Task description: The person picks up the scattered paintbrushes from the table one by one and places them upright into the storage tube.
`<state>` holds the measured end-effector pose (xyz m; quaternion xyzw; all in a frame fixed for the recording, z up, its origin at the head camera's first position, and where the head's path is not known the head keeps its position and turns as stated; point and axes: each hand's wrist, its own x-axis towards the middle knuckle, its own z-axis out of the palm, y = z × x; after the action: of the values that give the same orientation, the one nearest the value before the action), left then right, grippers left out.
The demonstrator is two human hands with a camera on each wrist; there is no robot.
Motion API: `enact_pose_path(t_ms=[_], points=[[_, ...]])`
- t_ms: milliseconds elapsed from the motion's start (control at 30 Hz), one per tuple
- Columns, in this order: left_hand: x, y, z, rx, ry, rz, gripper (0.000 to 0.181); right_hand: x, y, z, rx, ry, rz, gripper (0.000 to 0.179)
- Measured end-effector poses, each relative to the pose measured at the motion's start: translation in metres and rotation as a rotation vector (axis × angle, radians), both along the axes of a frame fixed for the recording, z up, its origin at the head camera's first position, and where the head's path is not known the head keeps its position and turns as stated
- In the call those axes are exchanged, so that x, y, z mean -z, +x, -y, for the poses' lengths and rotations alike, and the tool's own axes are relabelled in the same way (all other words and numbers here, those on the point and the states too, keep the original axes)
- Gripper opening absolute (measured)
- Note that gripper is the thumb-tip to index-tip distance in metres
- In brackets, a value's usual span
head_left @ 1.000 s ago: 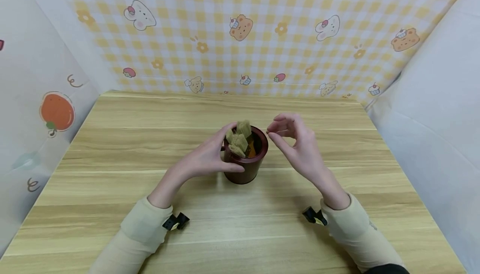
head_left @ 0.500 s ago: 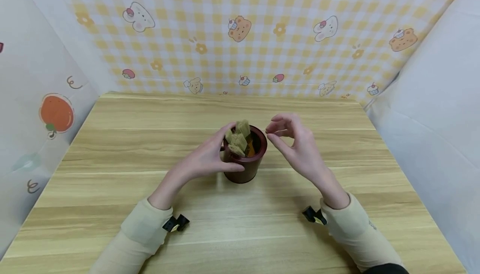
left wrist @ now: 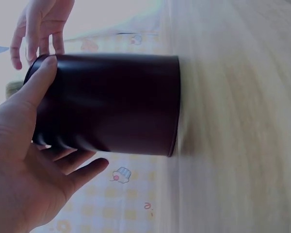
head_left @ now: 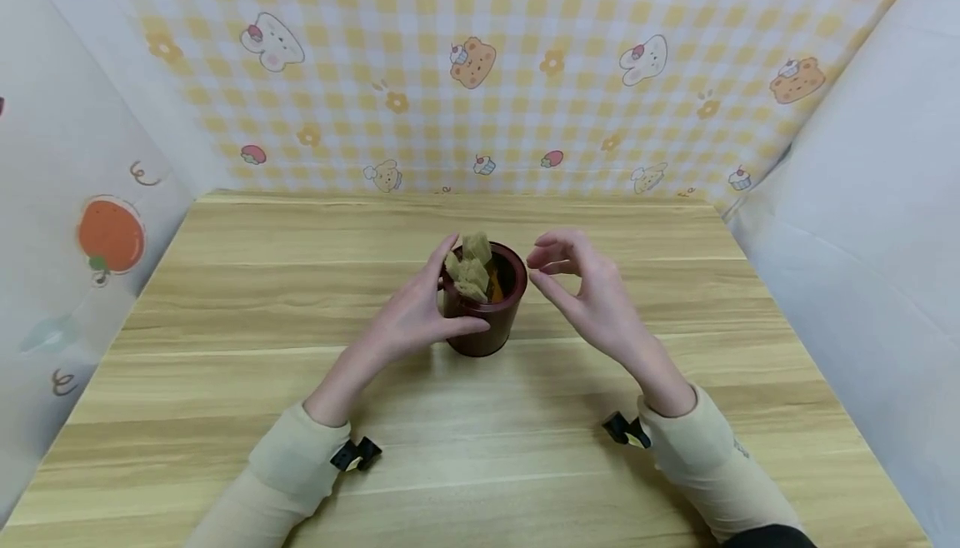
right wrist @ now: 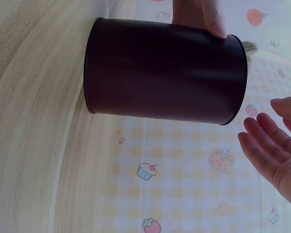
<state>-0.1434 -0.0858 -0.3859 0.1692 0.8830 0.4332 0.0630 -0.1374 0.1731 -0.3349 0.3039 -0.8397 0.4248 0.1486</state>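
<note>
A dark red-brown cylindrical container stands upright on the wooden table. My left hand grips it from the left, thumb across the near side and fingers round the far side; in the left wrist view, the thumb tip reaches close to the rim. Several tan, rough-ended pieces stick up out of the container's left half, with an orange thing lower inside, mostly hidden. Just right of the rim hovers my right hand, its fingers bent and thumb tip apart from them. Nothing shows between those fingers in the right wrist view.
The wood-grain table spreads around the container on all sides. Behind it hangs a yellow checked cloth with cartoon prints. White sheets close off both sides. Small black devices sit at both sleeve cuffs.
The view has shifted slightly, so container and hands appear a little further up and left. My left hand keeps its hold, and the right hand stays beside the rim with its fingers bent.
</note>
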Motion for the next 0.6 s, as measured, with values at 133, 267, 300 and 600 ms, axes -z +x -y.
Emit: enact_pose_path(t_ms=[133,267,300,600], points=[[0.004,-0.004,-0.002,-0.049,0.004,-0.004,0.125,0.002,-0.004,0.001,0.003,0.025,0.008,0.034],[0.005,-0.012,-0.003,-0.077,-0.005,-0.003,0.125,0.006,-0.007,0.002,0.003,0.035,0.019,0.034],[0.005,-0.014,-0.003,-0.08,-0.009,-0.001,0.126,0.007,-0.008,0.002,0.004,0.033,0.022,0.034],[0.004,-0.017,0.007,-0.124,-0.003,-0.112,0.118,0.014,-0.011,-0.01,0.007,0.105,-0.021,0.032]])
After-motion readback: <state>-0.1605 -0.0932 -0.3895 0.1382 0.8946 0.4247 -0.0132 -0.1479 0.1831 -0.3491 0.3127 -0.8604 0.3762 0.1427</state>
